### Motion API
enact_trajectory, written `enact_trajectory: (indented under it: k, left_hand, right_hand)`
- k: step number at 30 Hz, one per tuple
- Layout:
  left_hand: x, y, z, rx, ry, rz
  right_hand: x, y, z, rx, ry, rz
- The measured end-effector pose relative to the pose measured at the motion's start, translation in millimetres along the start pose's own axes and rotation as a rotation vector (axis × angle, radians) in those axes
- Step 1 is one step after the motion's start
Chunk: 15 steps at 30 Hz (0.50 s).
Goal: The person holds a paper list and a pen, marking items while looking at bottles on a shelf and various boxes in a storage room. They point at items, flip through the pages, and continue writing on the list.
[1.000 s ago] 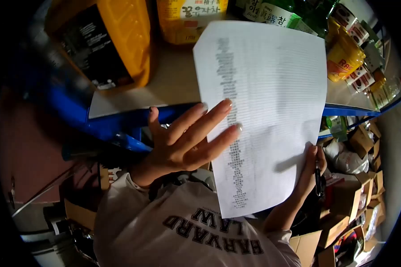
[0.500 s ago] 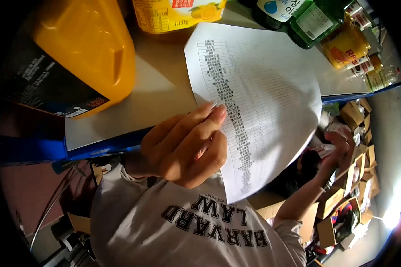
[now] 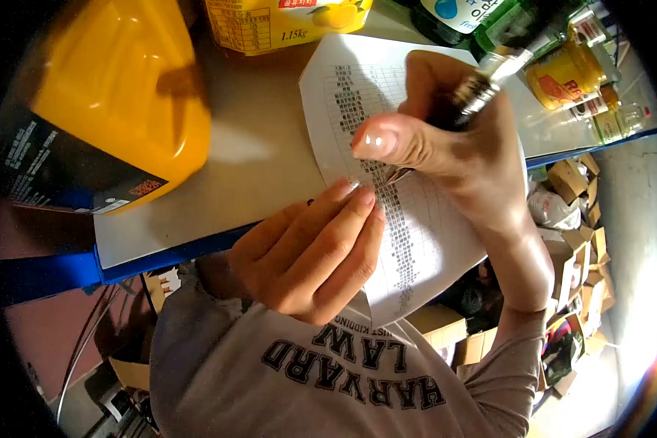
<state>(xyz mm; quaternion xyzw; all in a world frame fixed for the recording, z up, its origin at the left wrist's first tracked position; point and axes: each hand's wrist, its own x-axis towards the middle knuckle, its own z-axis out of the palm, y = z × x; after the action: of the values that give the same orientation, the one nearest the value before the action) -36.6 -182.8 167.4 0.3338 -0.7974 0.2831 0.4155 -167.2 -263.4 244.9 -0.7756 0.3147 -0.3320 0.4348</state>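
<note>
A printed sheet of paper (image 3: 431, 226) with a table of small text lies partly on the table and juts past its front edge. My left hand (image 3: 314, 252) is closed at the sheet's left edge, fingertips pinched on it. Over the upper part of the sheet, my right hand (image 3: 460, 139) is wrapped round a pen (image 3: 478, 95) with a shiny metallic barrel. The pen's thin tip shows below my right thumb, close to the printed column and near my left fingertips. Whether the tip touches the paper cannot be made out.
A large orange jug (image 3: 139, 95) with a black label stands at the left of the table (image 3: 248, 146). Behind the sheet are a yellow lemon-print container (image 3: 285, 25), green bottles (image 3: 504, 29) and small jars (image 3: 562, 73). Open cardboard boxes (image 3: 569, 179) lie on the right, below table level.
My right hand has come from beside the boxes at the right to over the sheet, and a pen now shows in it. My left hand has stayed nearly in place.
</note>
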Motion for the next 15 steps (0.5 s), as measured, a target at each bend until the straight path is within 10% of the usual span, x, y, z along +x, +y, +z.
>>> enact_trajectory:
  k: [15]
  left_hand:
    - [-2.8, -2.9, 5.2, 0.062, 0.103, 0.049]
  right_hand:
    - [-1.4, 11.1, 3.4, 0.037, -0.011, -0.021]
